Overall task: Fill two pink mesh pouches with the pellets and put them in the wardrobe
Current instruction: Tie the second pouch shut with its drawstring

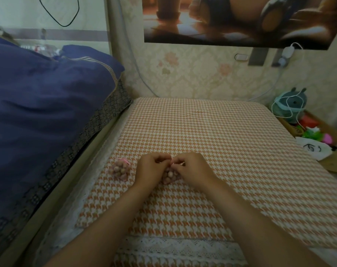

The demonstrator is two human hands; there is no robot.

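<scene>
A pink mesh pouch (121, 169) full of round tan pellets lies closed on the orange houndstooth cloth (221, 143), left of my hands. A second pink mesh pouch (169, 175) with pellets sits between my hands. My left hand (151, 170) and my right hand (192, 167) both pinch its pink top, fingers curled close together. The pouch's mouth is hidden by my fingers. No wardrobe is in view.
A dark blue quilt (48, 112) is piled on the bed at the left. At the right edge a box holds a teal plush toy (293, 105), white cables and colourful items. A poster (241, 20) hangs on the wallpapered wall behind.
</scene>
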